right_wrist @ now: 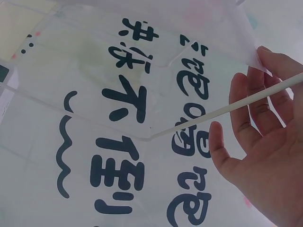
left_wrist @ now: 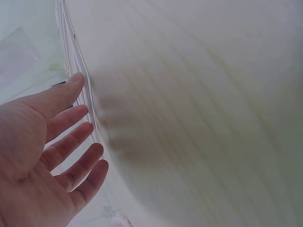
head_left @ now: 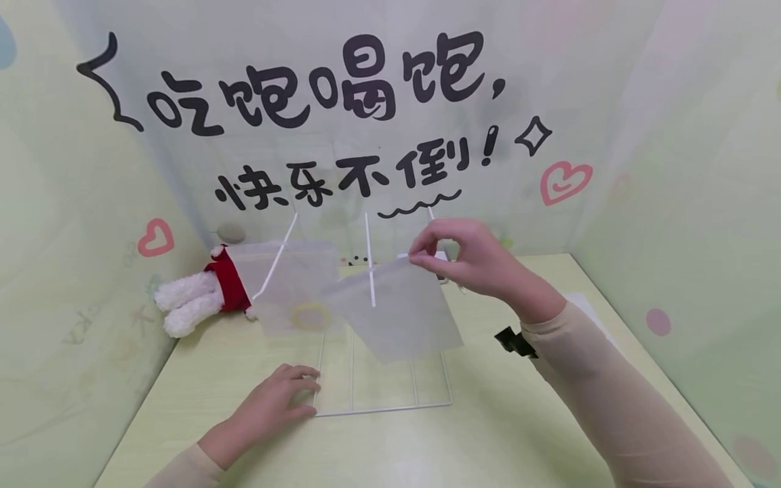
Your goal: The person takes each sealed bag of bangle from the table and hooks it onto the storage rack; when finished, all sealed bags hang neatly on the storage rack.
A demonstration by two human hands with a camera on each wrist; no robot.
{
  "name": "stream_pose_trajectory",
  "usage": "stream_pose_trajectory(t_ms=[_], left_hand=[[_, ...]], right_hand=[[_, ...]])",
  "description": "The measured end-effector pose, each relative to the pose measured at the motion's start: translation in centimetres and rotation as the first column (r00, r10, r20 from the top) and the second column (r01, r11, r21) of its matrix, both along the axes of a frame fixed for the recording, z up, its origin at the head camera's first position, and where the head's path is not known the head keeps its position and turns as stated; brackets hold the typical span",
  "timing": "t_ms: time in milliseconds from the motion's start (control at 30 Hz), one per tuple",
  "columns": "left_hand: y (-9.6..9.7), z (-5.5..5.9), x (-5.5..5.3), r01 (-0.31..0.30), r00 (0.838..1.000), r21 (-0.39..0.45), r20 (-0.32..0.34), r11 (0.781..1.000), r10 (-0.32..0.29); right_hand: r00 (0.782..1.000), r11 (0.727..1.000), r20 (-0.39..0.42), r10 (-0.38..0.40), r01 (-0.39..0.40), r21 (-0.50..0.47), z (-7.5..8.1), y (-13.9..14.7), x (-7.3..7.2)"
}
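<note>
In the head view my right hand [head_left: 470,261] pinches the upper right corner of a frosted, see-through plastic sheet or bag [head_left: 403,318] between thumb and forefinger. The right wrist view shows that corner between the fingers of the same hand [right_wrist: 270,127], with a white wire prong [right_wrist: 208,115] crossing in front. A second frosted piece [head_left: 293,271] stands to the left, behind another prong [head_left: 277,257]. Under both lies a white wire rack [head_left: 384,411] on the table. My left hand [head_left: 274,396] touches the rack's near left corner with loosely spread fingers.
A white plush toy with red clothing [head_left: 234,281] lies at the left back of the pale table [head_left: 488,420]. Behind the right hand is a partly hidden pale object [head_left: 442,257]. A printed wall [head_left: 378,163] closes off the back, and a white sheet [head_left: 588,312] lies at the right.
</note>
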State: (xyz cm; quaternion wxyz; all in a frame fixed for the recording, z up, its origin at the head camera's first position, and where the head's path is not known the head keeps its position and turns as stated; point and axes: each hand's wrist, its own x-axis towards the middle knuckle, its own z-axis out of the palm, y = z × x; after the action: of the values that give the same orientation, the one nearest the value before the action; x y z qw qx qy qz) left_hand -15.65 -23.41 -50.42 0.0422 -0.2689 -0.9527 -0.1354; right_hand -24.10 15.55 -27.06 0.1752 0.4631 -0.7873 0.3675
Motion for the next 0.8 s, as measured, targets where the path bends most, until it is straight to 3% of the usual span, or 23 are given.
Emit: stream_pose_trajectory(t_ms=[400,800], left_hand=[[0.1,0.2,0.1,0.000,1.000,0.017,0.010,1.000,0.000],[0.1,0.4,0.2,-0.020,0.999,0.003,0.031,1.000,0.020]], right_hand=[[0.999,0.999,0.033,-0.016,0.017,-0.028,-0.5,-0.3,-2.3],[0.996,0.999,0.073,-0.041,0.042,-0.011,-0.5,-0.4,-2.7]])
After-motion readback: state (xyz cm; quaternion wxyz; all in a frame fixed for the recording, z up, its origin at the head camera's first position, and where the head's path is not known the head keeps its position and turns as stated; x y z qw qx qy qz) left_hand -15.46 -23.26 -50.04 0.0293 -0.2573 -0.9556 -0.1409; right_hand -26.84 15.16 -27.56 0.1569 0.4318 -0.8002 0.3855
